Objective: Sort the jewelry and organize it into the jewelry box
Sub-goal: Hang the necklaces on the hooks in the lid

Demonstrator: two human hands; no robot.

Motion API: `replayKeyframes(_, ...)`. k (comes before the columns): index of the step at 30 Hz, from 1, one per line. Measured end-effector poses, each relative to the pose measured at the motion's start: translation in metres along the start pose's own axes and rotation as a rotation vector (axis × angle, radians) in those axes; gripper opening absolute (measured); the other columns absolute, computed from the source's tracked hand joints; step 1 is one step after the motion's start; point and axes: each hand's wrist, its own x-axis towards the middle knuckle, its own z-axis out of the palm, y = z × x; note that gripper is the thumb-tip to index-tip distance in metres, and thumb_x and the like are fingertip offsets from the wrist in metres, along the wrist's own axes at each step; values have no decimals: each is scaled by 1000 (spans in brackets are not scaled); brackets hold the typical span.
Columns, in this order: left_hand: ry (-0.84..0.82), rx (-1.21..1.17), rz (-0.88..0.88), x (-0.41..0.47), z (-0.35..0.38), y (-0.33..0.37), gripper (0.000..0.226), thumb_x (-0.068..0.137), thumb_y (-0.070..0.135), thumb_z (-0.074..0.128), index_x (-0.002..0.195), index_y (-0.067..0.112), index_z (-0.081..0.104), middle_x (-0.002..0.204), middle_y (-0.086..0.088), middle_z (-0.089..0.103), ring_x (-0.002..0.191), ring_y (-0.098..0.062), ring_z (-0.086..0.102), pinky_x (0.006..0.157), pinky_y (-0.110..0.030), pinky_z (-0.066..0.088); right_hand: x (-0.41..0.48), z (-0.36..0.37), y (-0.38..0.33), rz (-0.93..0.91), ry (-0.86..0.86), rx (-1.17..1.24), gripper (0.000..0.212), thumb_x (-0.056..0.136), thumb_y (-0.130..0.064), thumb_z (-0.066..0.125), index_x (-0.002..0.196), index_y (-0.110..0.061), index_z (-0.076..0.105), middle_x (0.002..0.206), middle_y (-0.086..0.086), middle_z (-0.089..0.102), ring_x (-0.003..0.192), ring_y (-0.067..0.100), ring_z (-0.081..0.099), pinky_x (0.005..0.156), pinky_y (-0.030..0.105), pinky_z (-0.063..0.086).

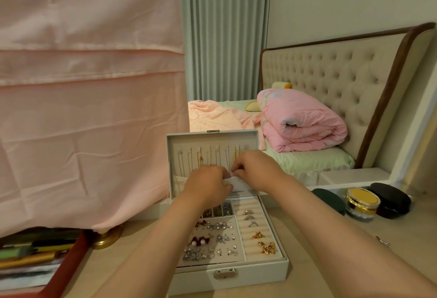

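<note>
A white jewelry box [267, 265] stands open on the table in front of me. Its upright lid [179, 141] carries several thin necklaces [201, 155] hanging from hooks above a fabric pocket. The tray holds several earrings [212, 241] on the left and rings [250, 217] in padded rolls on the right, with gold pieces [266, 246] lower down. My left hand [208, 186] and my right hand [255, 167] meet at the lid's pocket, both pinching a small white thing [238, 183], a bag or paper. What it holds is hidden.
A pink cloth [89, 98] hangs at the left over a brass base [106, 238]. A red tray [68, 271] of pens sits lower left. A gold-lidded jar [361, 203], a green case [328, 200] and a black case [390, 199] stand at right. A small silver piece [383, 242] lies on the table. A bed is behind.
</note>
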Motion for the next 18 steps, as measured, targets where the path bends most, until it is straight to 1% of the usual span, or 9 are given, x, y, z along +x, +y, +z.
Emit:
replayKeyframes(3, 36, -16, 17, -1, -1, 2, 43, 93, 39, 54, 134, 26, 58, 128, 1, 63, 118, -21, 55, 100, -39, 47, -10, 3, 1, 0, 13, 33, 19, 94, -19, 62, 106, -22, 77, 103, -2, 72, 94, 19, 66, 83, 37, 56)
replayKeyframes(5, 97, -44, 45, -3, -3, 5, 45, 93, 40, 55, 136, 28, 57, 130, 3, 61, 120, -19, 53, 101, -38, 46, -23, 0, 4, 14, 78, 88, 19, 96, -21, 62, 110, -23, 75, 106, -6, 67, 98, 15, 64, 83, 33, 52)
replayKeyframes(7, 149, -86, 86, -5, -4, 14, 43, 93, 41, 55, 134, 29, 58, 128, 5, 61, 119, -17, 53, 101, -37, 45, -43, -10, 9, 56, 148, 133, 19, 96, -25, 63, 113, -26, 73, 109, -10, 64, 100, 10, 61, 86, 31, 51)
replayKeyframes(8, 164, -103, 106, -7, -4, 22, 42, 93, 40, 55, 133, 29, 58, 127, 6, 61, 119, -17, 53, 101, -37, 44, -56, -16, 15, 87, 152, 150, 19, 96, -28, 64, 112, -28, 73, 109, -12, 66, 100, 8, 61, 89, 31, 51)
replayKeyframes(10, 187, -129, 161, -11, 1, 43, 38, 94, 39, 54, 130, 30, 60, 125, 8, 62, 118, -15, 53, 100, -36, 44, -86, -30, 33, 179, 94, 150, 17, 94, -32, 67, 109, -31, 74, 106, -15, 69, 99, 7, 63, 91, 32, 52)
replayKeyframes(12, 156, -158, 204, -15, 8, 68, 35, 94, 38, 56, 127, 30, 62, 119, 9, 63, 113, -15, 56, 96, -35, 47, -113, -42, 55, 283, 10, 132, 15, 91, -34, 69, 104, -33, 76, 103, -17, 70, 98, 7, 64, 92, 33, 53)
replayKeyframes(14, 74, -200, 228, -18, 18, 98, 33, 94, 37, 57, 125, 31, 63, 116, 11, 64, 104, -14, 59, 91, -35, 50, -141, -51, 81, 368, -53, 126, 14, 90, -32, 71, 102, -33, 76, 100, -16, 72, 95, 6, 66, 87, 27, 53)
replayKeyframes(16, -7, -216, 251, -19, 26, 119, 31, 95, 38, 56, 124, 31, 64, 114, 13, 66, 98, -12, 61, 85, -32, 51, -159, -54, 100, 447, -106, 122, 18, 90, -27, 71, 106, -33, 76, 103, -14, 73, 90, 5, 66, 82, 25, 54)
replayKeyframes(18, -87, -213, 263, -18, 39, 140, 30, 96, 38, 54, 123, 31, 65, 115, 13, 67, 98, -12, 62, 83, -30, 50, -176, -49, 121, 513, -166, 100, 22, 91, -25, 70, 110, -34, 75, 106, -12, 72, 85, 5, 66, 81, 26, 56)
